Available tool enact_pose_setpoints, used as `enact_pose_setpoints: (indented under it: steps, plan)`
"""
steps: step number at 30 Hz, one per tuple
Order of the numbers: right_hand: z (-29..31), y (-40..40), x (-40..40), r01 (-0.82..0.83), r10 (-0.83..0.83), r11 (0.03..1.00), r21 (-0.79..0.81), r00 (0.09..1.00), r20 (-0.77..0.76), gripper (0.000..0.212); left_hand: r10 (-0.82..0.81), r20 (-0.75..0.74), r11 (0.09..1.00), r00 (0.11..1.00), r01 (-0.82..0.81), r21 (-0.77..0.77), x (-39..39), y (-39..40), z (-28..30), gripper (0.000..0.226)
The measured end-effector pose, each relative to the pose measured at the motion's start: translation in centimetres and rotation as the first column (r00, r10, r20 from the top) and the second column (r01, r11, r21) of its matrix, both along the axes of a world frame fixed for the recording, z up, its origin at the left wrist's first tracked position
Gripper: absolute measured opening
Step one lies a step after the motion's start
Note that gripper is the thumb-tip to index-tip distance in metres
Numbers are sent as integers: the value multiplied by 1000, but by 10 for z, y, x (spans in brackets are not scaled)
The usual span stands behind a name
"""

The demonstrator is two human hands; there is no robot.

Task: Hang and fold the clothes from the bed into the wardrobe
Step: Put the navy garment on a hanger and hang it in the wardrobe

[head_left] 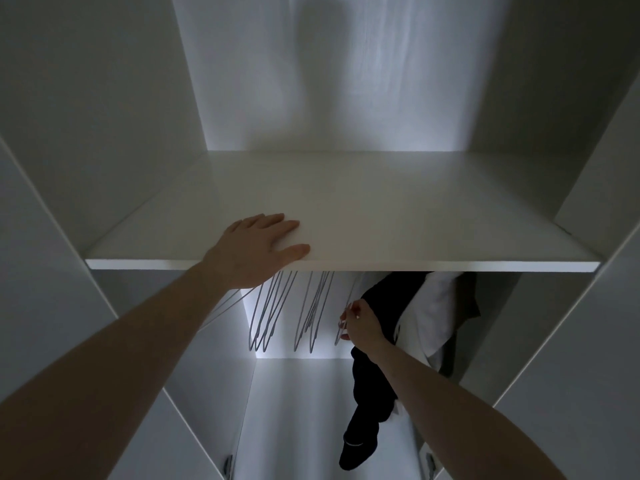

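I look into a white wardrobe. My left hand [258, 245] lies flat, palm down, on the front of the white shelf [381, 216], holding nothing. Below the shelf, my right hand [360, 323] pinches a thin grey wire hanger [341, 330]. Several more empty grey hangers [287, 313] dangle to its left under the shelf. Right of my right hand hang a dark garment [391, 292] and a white garment [429, 317]; a dark sleeve or leg [367, 410] trails down. The rail is hidden by the shelf.
White side panels [104, 116] enclose the compartment left and right. The wardrobe floor [301, 410] shows below the hangers. Metal hinges [227, 464] sit at the lower edges. The light is dim.
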State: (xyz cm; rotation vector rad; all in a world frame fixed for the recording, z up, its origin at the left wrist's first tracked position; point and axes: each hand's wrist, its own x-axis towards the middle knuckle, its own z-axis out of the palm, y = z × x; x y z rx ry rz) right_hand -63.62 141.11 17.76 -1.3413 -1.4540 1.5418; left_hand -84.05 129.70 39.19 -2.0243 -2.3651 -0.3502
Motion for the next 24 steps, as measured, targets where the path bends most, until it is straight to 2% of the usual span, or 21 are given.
enact_pose_setpoints:
  steps: [7,12,15,21,22,24]
  plan:
    - [12,-47,21,-6,4,1000,-30,999,-41,31,-6,-7,1000,1000,6,11,4,-5,2,94]
    - [16,-99,51,-57,57,997,43,998,7,14,-14,24,998,1000,13,57,7,-10,3,86]
    - [21,-129,71,-69,66,995,68,997,44,21,-32,21,996,999,30,86,5,-12,5,75]
    - [42,-205,98,-3,-1,999,52,998,69,21,-103,22,987,994,100,126,1,-9,1,75]
    - [42,-218,102,17,-21,998,59,997,74,23,-109,2,986,994,108,130,1,-9,5,72]
    - [39,-253,110,89,-94,994,63,993,74,24,-177,-131,978,975,190,89,3,-12,7,63]
